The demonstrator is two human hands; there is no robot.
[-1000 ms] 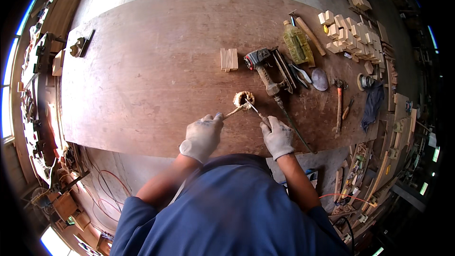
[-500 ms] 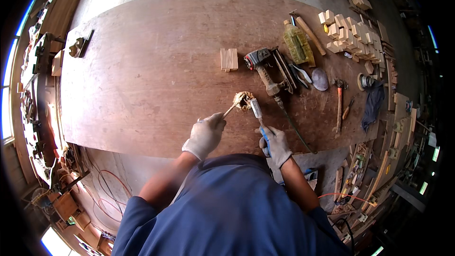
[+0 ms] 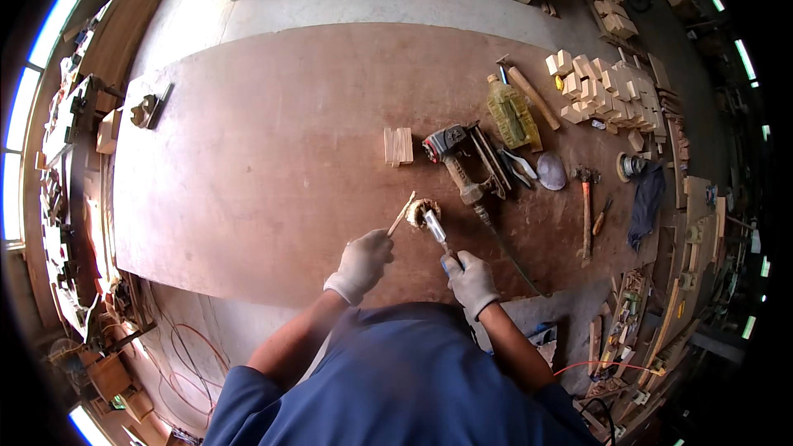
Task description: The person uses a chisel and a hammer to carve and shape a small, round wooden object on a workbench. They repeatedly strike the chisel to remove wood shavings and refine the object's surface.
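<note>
My left hand, in a pale work glove, is closed around a thin wooden stick. The stick slants up just left of a small, round, crusted pot with a dark hollow. In my right hand, gloved too, is a blue-handled chisel with a flat silvery blade. Its blade end lies over the pot's right side; whether it touches the inside cannot be made out. The pot rests on a broad brown wooden tabletop in front of me.
Beyond the pot lie a nail gun with a hose and small wooden blocks. Rightward are a yellowish bottle, pliers, a hammer, a dark cloth and stacked blocks. A hand plane sits far left.
The view has tilted, so the table appears lower. The stick's tip has moved from the pot's rim to beside and past it. The chisel blade has come from the right edge over the pot.
</note>
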